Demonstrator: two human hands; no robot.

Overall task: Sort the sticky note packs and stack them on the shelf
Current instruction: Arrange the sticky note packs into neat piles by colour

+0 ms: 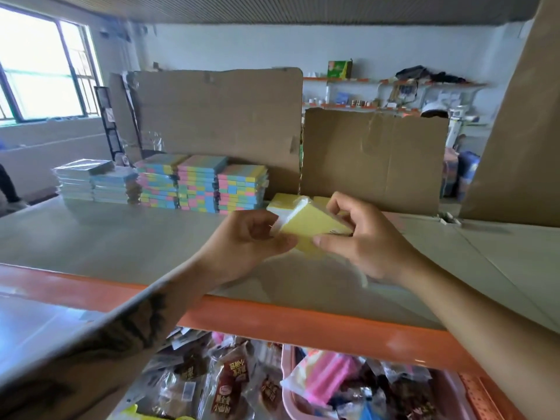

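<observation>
Both hands, left hand (254, 237) and right hand (360, 237), pinch a yellow sticky note pack (306, 228) above the shelf (121, 237), stacks (200, 184) at 10 o'clock; slippery wrap could slide, dropping it.

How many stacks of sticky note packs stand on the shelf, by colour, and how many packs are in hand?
Multicoloured striped stacks: 3
Pale blue stacks: 2
Yellow wrapped pack, held by left hand and right hand: 1
Total: 5 stacks, 1 pack in hand
</observation>
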